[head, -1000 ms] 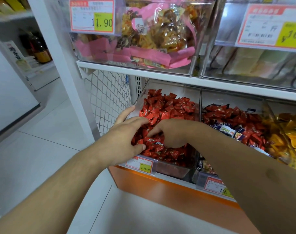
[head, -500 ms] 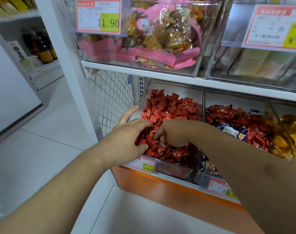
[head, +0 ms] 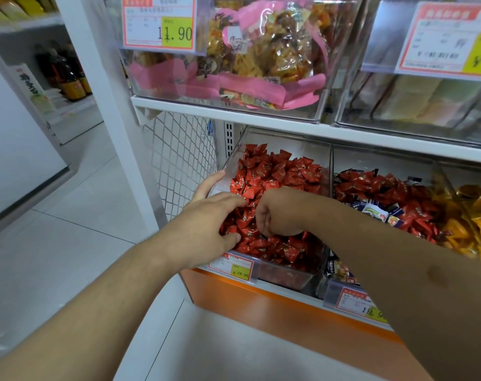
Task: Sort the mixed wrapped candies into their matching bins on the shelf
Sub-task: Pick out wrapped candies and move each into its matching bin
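Left hand (head: 206, 229) spread, fingers resting on red candies (head: 275, 174); right hand (head: 281, 213) curled, fingertips buried among them.

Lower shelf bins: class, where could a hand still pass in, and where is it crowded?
Free: the gap above the red candies at the left bin's back, under the upper shelf. Also above the mixed bin, beside the right forearm. Crowded: the left bin's front, where the left hand and right hand meet.
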`<state>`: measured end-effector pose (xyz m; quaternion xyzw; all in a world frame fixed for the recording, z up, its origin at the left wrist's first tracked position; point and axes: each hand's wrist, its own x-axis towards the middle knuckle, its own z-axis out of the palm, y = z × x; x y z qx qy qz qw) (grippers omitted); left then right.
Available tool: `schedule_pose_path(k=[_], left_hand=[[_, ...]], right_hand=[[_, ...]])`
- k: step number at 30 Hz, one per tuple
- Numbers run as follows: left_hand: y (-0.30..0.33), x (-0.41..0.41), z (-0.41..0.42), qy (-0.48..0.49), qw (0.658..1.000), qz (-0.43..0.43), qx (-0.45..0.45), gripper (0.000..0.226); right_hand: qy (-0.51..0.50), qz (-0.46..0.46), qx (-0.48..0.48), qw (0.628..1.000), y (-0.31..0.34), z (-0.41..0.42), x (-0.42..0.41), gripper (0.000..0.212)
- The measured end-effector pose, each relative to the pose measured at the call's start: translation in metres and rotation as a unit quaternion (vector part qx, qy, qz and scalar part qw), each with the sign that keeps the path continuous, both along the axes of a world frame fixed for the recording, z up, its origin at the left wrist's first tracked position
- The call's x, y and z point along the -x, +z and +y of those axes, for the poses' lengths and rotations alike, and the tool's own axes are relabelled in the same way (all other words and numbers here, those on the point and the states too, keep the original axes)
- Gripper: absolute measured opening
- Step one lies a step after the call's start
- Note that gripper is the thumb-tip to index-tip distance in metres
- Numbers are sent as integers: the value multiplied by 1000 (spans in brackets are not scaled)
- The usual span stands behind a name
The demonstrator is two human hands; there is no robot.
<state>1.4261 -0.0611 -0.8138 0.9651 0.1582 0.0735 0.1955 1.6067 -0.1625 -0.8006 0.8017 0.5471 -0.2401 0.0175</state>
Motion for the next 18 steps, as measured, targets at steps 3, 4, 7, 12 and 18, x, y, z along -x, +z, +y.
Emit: schedule_pose_path(k=[3,4,7,12,18], left_hand=[[-1,0,0,1,1000,-2,2,64],[-1,0,0,2,1000,-1,3,64],[0,0,-1,6,1000,-1,2,64],[1,0,-2,13,1000,8,0,64],[3,0,-4,18,1000,16,2,63]], right_hand=[[10,-57,-5,998,-6,4,1,11],[13,-76,-4,997,-8,5,1,6],[-14,-86,-12,996,-11,5,3,5],[-30,-86,-25,996,-9,4,7,15],[-23,-123,-41,991,-12,5,13,10]])
